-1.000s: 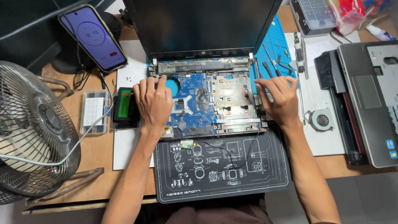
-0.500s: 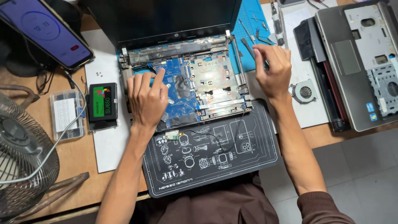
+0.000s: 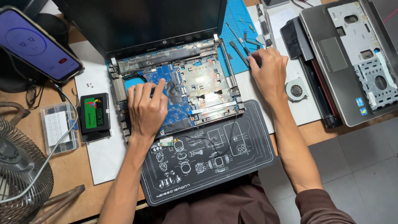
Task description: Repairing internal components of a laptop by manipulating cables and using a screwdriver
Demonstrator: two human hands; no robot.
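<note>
An opened laptop lies before me with its keyboard deck removed, showing a blue motherboard and a metal frame. My left hand rests flat on the motherboard's left part, fingers spread, holding nothing. My right hand is off the laptop's right edge, over the blue mat. Its fingers curl around a dark slim tool that lies among other small tools. The laptop's dark screen stands open behind.
A black work mat with white drawings lies in front, with a small card and wires on it. Left: a drive with a green label, a clear box, a phone, a wire fan. Right: a small cooling fan, a second laptop base.
My right hand left the laptop's right edge and went up to the tools on the blue mat. My left hand stayed on the motherboard. The view shifted right and closer.
</note>
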